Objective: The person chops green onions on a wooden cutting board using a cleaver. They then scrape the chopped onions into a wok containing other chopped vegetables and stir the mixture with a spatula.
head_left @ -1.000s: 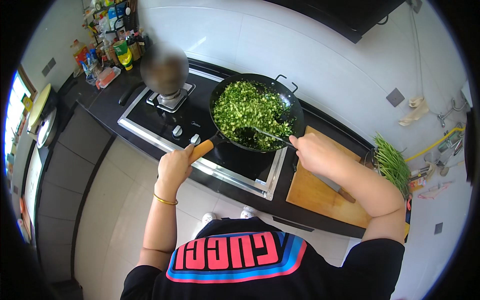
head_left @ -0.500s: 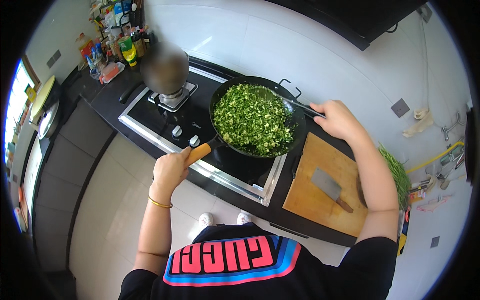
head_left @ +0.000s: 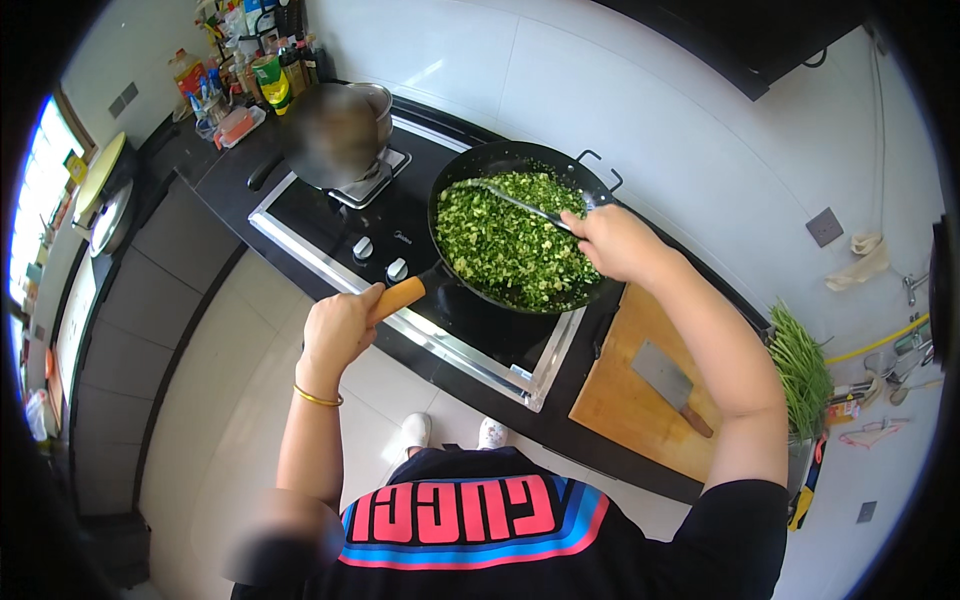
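Observation:
A black wok (head_left: pixel 505 150) sits on the right side of the gas stove, filled with finely chopped green vegetables (head_left: pixel 520 240) mixed with pale yellow bits. My left hand (head_left: pixel 338 325) is wrapped round its wooden handle (head_left: pixel 402 296), on the near left. Above the far right part of the wok, my right hand (head_left: pixel 620 240) grips a metal cooking spatula (head_left: pixel 518 203) by its dark handle. The spatula slants leftward over the greens, and its head, partly buried, reaches the wok's left side.
A wooden chopping board (head_left: pixel 612 395) with a cleaver (head_left: pixel 663 374) lies right of the stove. Long green stalks (head_left: pixel 800 365) stand beyond my right forearm. A dark pan (head_left: pixel 298 150), partly blurred, occupies the left burner. Bottles (head_left: pixel 272 82) crowd the far left corner; a black hood (head_left: pixel 735 40) hangs above.
My right hand has moved left over the wok, sweeping the spatula's head across the greens to the left side. My left hand keeps its grip on the handle. The view has shifted slightly.

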Demonstrator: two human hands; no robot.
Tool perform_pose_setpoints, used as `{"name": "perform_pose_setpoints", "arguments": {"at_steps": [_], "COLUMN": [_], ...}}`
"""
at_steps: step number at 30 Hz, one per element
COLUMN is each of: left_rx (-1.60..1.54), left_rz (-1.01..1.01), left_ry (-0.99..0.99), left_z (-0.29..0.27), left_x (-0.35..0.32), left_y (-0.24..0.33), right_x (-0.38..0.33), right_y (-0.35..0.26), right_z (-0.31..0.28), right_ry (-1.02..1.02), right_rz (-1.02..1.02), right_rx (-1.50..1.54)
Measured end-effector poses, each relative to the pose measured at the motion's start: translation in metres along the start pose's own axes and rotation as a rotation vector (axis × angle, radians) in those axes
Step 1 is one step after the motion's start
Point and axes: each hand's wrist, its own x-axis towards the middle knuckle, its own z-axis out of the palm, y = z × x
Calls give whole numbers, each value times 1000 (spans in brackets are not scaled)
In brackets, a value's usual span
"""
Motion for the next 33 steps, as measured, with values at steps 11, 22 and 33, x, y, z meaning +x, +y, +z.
{"name": "perform_pose_setpoints", "arguments": {"at_steps": [11, 22, 33], "left_rx": [-10, -28, -23], "left_rz": [39, 11, -8], "left_ry": [65, 68, 33], "left_z": [6, 7, 2], "left_x": [-2, -5, -4], "left_y": [-4, -5, 0], "right_x": [-116, -157, -158], "right_y": [12, -8, -11], "right_z": [-4, -45, -64], "right_ry": [-16, -123, -64], "right_rz": [-18, 160, 273], "right_rx": [-367, -206, 229]}}
